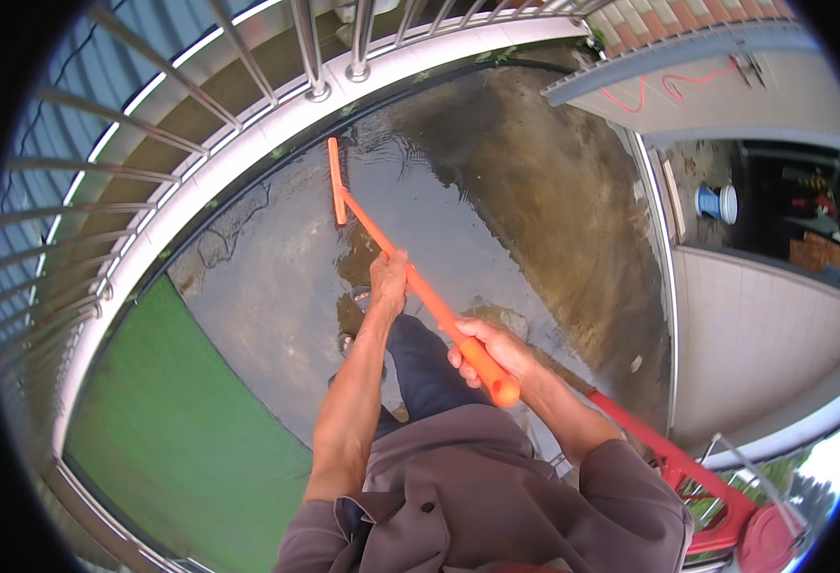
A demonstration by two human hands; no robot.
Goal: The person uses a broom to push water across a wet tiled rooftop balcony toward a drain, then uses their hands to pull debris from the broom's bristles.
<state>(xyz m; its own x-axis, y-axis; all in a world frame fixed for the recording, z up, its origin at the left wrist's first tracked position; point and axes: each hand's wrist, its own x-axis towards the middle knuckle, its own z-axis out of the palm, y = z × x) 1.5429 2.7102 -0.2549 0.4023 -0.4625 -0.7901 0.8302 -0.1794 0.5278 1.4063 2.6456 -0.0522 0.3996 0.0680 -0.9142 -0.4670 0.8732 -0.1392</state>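
Note:
Both of my hands grip an orange floor squeegee (431, 296) that runs diagonally away from my body. My left hand (389, 281) is wrapped around the middle of its pole. Nearer to me, my right hand (493, 351) holds the pole by the thick grip at its upper end. The squeegee's crossbar head (336, 180) rests on the wet concrete floor (420, 208), close to the foot of the railing. Ripples show in the shallow water beside the head. My feet in open-toed footwear (360, 295) stand in the water, partly hidden by my left arm.
A metal railing (209, 147) on a white kerb (456, 44) curves around the far and left sides. Green matting (176, 415) covers the floor at left. A red metal frame (667, 448) stands behind my right arm. A bucket (717, 204) sits inside the doorway at right.

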